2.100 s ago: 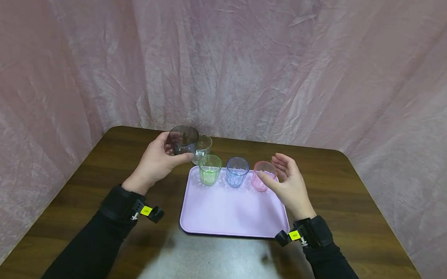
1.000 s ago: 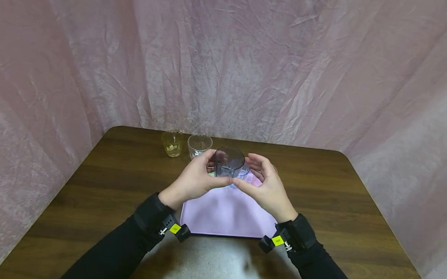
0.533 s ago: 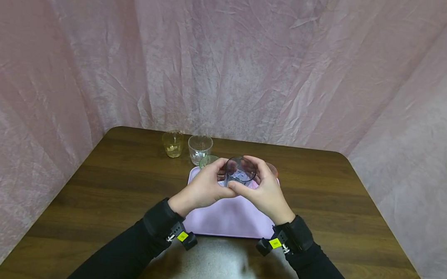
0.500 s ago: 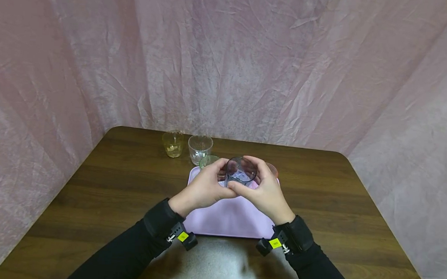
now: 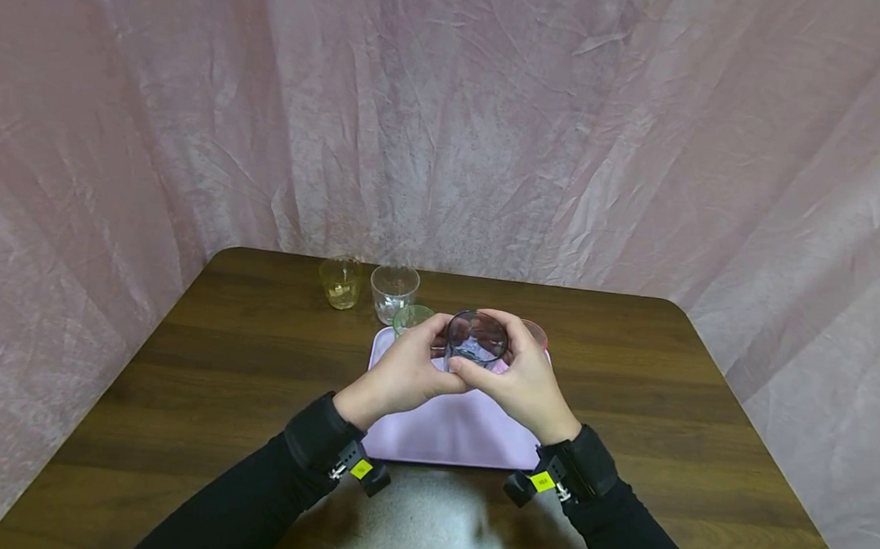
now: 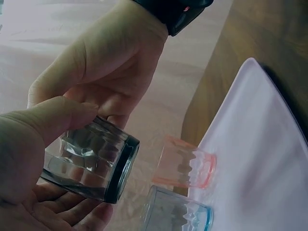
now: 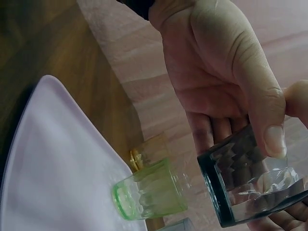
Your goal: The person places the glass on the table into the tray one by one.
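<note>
Both hands hold a smoky grey glass (image 5: 475, 341) above the tray. The left hand (image 5: 406, 375) grips it from the left and the right hand (image 5: 524, 376) from the right, their thumbs meeting on the near side. In the left wrist view its thick dark base (image 6: 120, 171) is raised off the lilac tray (image 5: 458, 439). Beyond it on the tray stand a blue glass (image 6: 168, 211) and a pink glass (image 6: 183, 161). The blue one is mostly hidden in the head view. A green glass (image 7: 149, 190) stands on the tray behind the left hand.
A yellow glass (image 5: 340, 283) and a colourless glass (image 5: 393, 293) stand on the brown wooden table (image 5: 245, 356) behind the tray's left corner. A pink curtain (image 5: 446, 127) hangs behind the table.
The left hand has carried the grey glass from the back left to over the tray. The right hand has come from beside the pink glass to grip it too. Recently they barely moved.
</note>
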The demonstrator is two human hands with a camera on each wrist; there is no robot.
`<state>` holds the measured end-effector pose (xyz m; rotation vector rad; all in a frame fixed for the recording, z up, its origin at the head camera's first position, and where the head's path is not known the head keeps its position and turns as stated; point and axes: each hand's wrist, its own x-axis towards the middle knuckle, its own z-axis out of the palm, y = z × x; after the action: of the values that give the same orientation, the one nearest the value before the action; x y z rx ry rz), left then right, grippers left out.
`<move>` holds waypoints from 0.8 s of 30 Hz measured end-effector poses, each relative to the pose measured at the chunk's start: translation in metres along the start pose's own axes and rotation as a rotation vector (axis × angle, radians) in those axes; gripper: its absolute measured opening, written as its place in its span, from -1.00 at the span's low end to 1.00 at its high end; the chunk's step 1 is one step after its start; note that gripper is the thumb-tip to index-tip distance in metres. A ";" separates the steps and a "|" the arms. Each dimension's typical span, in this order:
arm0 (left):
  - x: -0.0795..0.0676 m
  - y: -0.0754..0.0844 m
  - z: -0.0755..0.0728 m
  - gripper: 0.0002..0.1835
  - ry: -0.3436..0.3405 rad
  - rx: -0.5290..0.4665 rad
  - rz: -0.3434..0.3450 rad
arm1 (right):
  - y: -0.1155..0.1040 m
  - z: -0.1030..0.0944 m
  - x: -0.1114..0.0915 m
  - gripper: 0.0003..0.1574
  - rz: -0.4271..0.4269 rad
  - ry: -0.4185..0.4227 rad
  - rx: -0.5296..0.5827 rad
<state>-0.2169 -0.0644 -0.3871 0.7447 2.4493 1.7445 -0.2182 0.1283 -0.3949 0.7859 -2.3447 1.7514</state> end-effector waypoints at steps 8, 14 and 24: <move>-0.004 0.000 -0.011 -0.22 -0.015 -0.017 0.016 | -0.004 -0.006 -0.003 -0.13 0.007 0.019 -0.026; -0.013 0.018 -0.028 -0.24 0.020 -0.011 -0.032 | -0.023 -0.009 -0.008 -0.17 -0.001 0.047 -0.030; -0.023 0.033 -0.061 -0.31 0.093 0.005 -0.057 | 0.006 -0.024 -0.017 -0.15 0.032 0.089 -0.045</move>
<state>-0.2036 -0.1187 -0.3404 0.6006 2.5075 1.7930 -0.2115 0.1574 -0.3983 0.6532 -2.3421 1.7020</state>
